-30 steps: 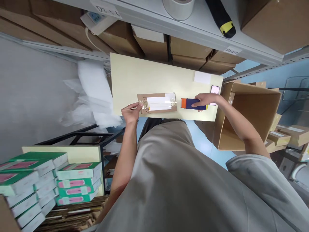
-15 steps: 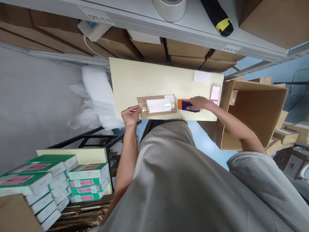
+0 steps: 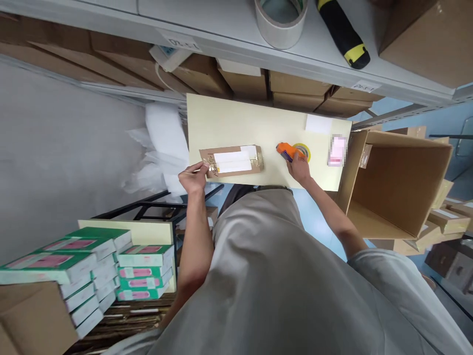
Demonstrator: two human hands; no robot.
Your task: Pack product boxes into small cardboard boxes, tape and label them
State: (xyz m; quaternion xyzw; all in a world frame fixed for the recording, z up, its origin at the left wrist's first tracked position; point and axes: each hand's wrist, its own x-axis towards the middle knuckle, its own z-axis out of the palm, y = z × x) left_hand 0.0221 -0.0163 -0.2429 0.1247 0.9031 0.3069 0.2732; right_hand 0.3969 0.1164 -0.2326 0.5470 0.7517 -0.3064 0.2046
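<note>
A flat brown cardboard parcel [image 3: 232, 161] with a white label and shiny tape at both ends lies on the pale yellow tabletop [image 3: 240, 118]. My left hand [image 3: 194, 177] pinches its left end between thumb and fingers. To the right of the parcel, my right hand [image 3: 298, 169] is wrapped round an orange and dark blue tape dispenser [image 3: 287, 149]. The dispenser carries a roll of yellow tape and is apart from the parcel. My fingers cover part of its handle.
An open cardboard box [image 3: 391, 182] stands off the table's right end. A shelf above holds a white tape roll [image 3: 281, 32] and a black-yellow tool handle [image 3: 345, 37]. White wrapping [image 3: 166, 133] is at the left; green-white boxes [image 3: 146, 271] are stacked at lower left.
The dispenser has moved away from the parcel's right end and turned, so its orange side and tape roll now show. My left hand and the parcel's left end stay together.
</note>
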